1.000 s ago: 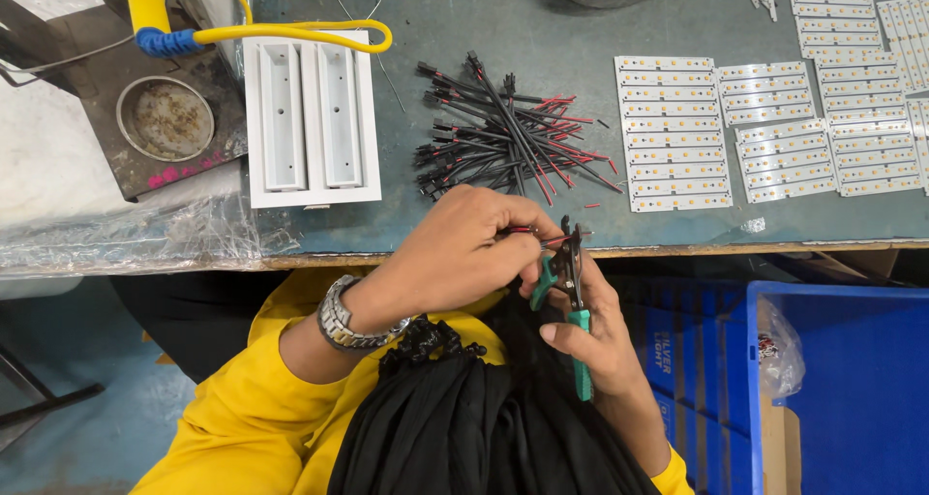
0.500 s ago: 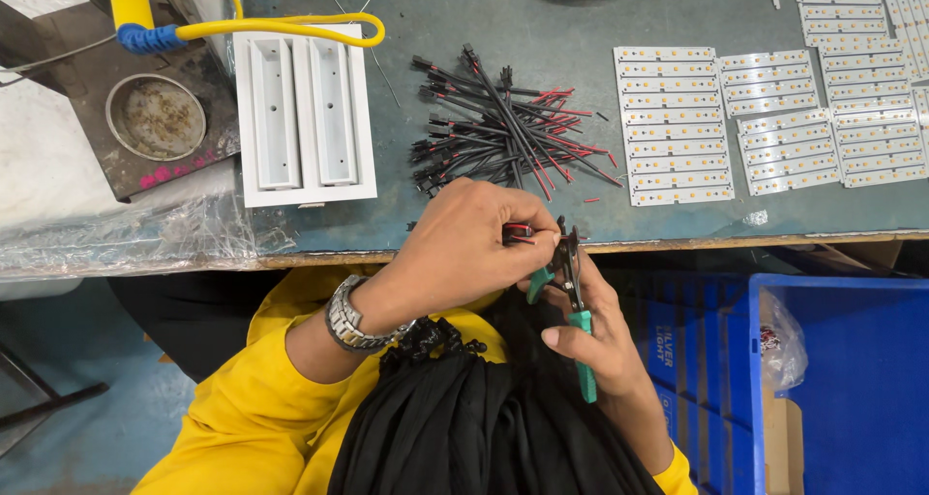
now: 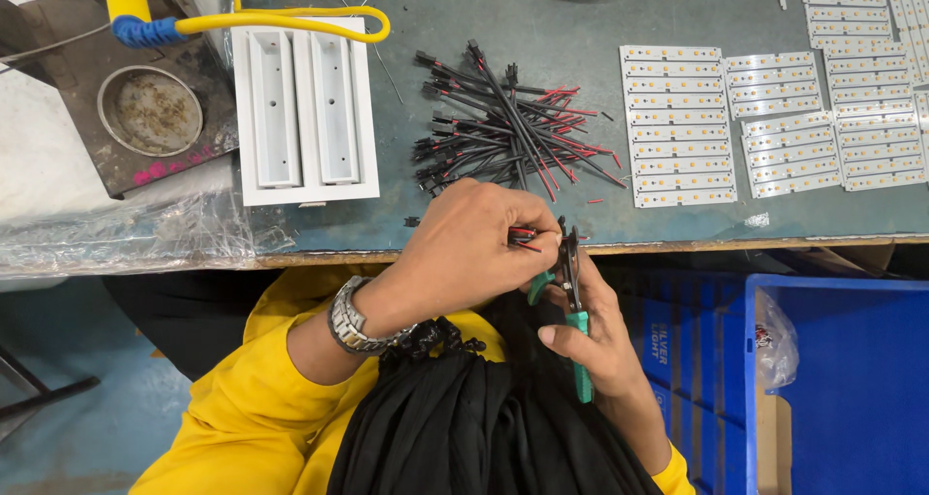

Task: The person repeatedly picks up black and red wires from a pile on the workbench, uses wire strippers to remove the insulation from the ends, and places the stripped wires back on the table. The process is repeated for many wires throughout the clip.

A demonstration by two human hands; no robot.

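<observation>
Head cam looking straight down at the bench edge, and I've got both hands meeting just below the table lip. Left hand (image 3: 474, 253) is curled tight, fingers pinched down on a short red-and-black wire (image 3: 524, 238) whose end pokes out to the right, right at the jaws of the green-handled cutters (image 3: 573, 306). Right hand (image 3: 600, 345) is wrapped around those cutters, handles running down through the palm, nose pointing up toward the wire. So the wire sits basically between the two hands, touching the left fingertips and meeting the tool tip; can't quite tell if the jaws are biting it or just next to it. Metal wristwatch (image 3: 353, 319) on the left wrist, yellow sleeves, black cloth bunched in the lap. Up on the grey-green table (image 3: 484, 11) there's a loose pile of the same wires (image 3: 508, 122) just above the hands, white LED strip panels (image 3: 677, 127) to the right, a white two-slot fixture (image 3: 302, 108) to the left, and a blue bin (image 3: 852, 379) down at the lower right.
</observation>
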